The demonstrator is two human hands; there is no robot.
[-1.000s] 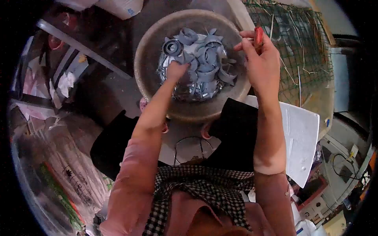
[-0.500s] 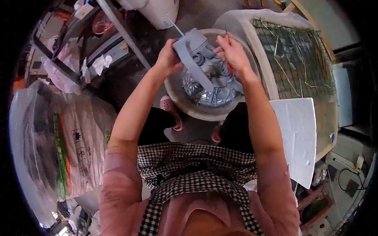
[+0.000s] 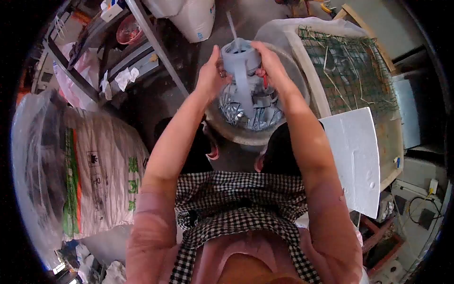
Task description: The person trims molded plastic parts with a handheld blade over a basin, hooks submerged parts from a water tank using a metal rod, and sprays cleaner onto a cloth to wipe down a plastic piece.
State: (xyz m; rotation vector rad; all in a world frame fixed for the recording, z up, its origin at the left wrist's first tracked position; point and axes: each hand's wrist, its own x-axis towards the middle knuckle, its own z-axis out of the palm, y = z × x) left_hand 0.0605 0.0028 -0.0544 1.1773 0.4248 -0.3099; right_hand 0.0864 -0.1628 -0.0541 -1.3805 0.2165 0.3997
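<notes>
Above a round tub, a grey plastic part with a ring-like body and long flat strips is held between both hands. My left hand grips its left side. On the other side my right hand steadies the part, with a red-handled tool held in its fingers; the tool's tip is hidden. One thin strip points up and away, and a wider one hangs toward me. More grey parts and shiny silvery pieces lie in the tub beneath.
A metal rack stands at the left beside a large woven sack. White sacks are behind the tub. To the right are a green wire mesh in a pale container and a white foam board.
My left hand has lifted a grey part out of the tub. My right hand has come in from the right to hold it too, and the part has been turned. The view has shifted.
</notes>
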